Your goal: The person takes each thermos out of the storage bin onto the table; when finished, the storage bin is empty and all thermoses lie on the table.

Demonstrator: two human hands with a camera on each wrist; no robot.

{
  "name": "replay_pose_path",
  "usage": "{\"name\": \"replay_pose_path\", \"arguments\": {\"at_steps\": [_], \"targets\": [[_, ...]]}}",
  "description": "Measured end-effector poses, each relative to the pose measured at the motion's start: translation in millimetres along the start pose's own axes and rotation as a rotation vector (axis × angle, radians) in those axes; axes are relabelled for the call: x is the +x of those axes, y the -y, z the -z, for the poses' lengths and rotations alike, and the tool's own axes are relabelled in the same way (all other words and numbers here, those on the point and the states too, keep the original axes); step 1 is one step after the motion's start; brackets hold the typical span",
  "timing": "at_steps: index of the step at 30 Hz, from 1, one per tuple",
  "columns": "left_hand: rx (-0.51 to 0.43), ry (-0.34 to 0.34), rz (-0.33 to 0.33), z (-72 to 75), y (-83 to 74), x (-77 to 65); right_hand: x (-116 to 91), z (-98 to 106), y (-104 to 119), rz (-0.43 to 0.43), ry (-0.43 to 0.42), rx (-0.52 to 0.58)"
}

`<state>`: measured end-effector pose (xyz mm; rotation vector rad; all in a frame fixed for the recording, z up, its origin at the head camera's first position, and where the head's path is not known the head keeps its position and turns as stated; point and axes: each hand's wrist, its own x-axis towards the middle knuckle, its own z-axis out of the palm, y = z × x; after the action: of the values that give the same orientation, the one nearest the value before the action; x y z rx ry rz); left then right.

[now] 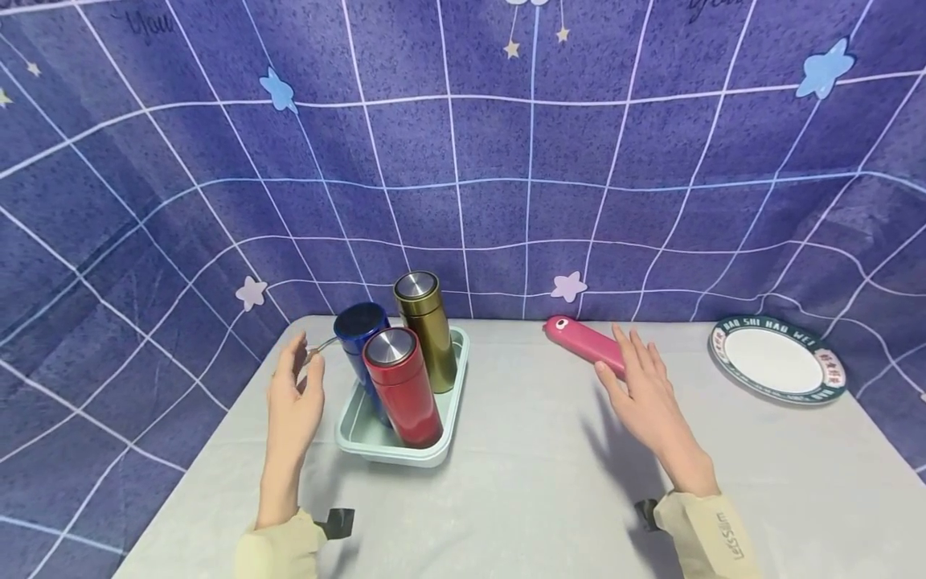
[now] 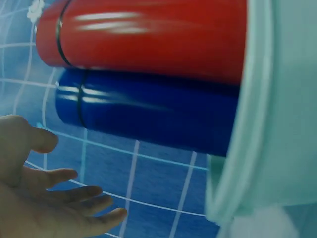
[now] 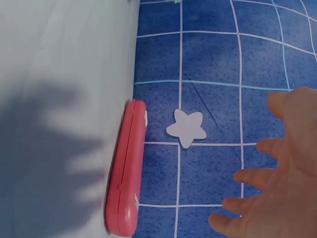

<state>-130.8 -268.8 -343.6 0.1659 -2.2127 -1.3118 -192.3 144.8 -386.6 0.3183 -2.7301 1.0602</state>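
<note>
A pale green tray (image 1: 452, 426) holds three upright thermos flasks: a red flask (image 1: 408, 394), a blue flask (image 1: 356, 330) and a gold flask (image 1: 428, 330). Just left of them hovers my left hand (image 1: 295, 394), fingers loosely bent and nothing in its grasp. The left wrist view shows that hand (image 2: 54, 198) apart from the blue flask (image 2: 148, 109). Over the table's right half hangs my right hand (image 1: 647, 398), fingers spread. Beyond it lies a long pink case (image 1: 589, 342) with an eye, its near end hidden by the hand; the right wrist view shows a gap between them.
A white plate (image 1: 772, 360) with a dark green lettered rim lies at the back right. Behind my left fingers a thin, partly hidden item (image 1: 323, 346) shows. A blue gridded curtain (image 1: 492, 201) borders the pale tabletop (image 1: 517, 450) at the back and sides.
</note>
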Motion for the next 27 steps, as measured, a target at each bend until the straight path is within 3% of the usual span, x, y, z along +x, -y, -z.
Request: {"name": "replay_pose_path", "arguments": {"at_steps": [9,17,27], "targets": [[-0.041,0.197,0.192,2.7,29.4,-3.6,0,-1,-3,0.006,0.004,0.006],[-0.062,0.364,0.365,3.1,43.4,-11.3,-2,-1,-5,0.022,0.006,0.021],[-0.198,0.467,0.478,2.6,53.9,-20.6,-3,-2,-9,0.01,0.015,0.046]]}}
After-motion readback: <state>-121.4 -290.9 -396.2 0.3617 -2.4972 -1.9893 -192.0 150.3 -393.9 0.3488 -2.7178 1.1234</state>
